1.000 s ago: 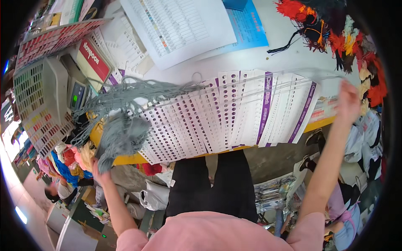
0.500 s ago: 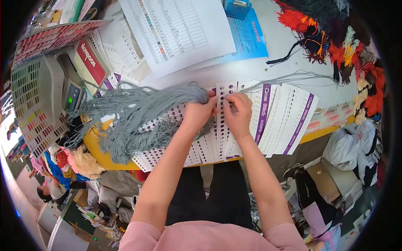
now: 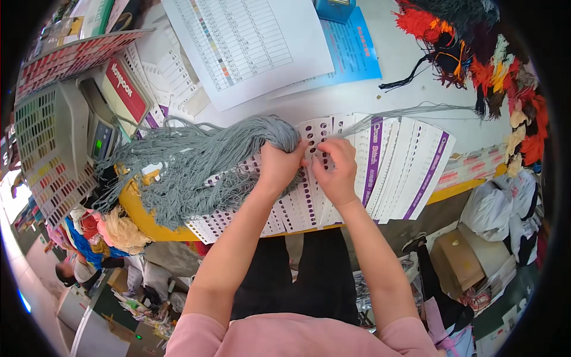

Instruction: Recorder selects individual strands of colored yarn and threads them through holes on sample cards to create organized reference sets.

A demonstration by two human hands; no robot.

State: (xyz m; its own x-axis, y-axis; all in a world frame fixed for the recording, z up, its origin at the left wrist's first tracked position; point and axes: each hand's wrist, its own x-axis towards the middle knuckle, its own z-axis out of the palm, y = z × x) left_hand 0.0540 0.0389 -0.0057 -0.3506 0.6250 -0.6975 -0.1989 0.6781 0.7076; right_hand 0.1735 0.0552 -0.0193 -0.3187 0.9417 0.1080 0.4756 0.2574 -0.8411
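Observation:
A large hank of grey embroidery thread (image 3: 208, 152) spreads over the left half of the table front. Its gathered end is gripped in my left hand (image 3: 279, 166), the fingers wrapped round it. Just to the right, my right hand (image 3: 336, 172) hovers over the punched thread cards (image 3: 309, 199), thumb and forefinger bent toward each other with a small gap between them. The cards lie fanned and overlapping, white with purple strips and rows of holes. Loose grey strands (image 3: 416, 111) trail across the tops of the cards to the right.
A printed chart sheet (image 3: 256, 53) lies above the hands, over a blue sheet (image 3: 360, 50). Leftward stand a scale (image 3: 101, 134) and colour sample panels (image 3: 47, 143). Red, black and orange thread bundles (image 3: 482, 74) line the right edge. The table has a yellow front edge (image 3: 446, 193).
The punched card under my right fingers has tilted and shifted slightly left. My right thumb and forefinger have moved a little apart, and the gathered thread end sits fuller over my left hand.

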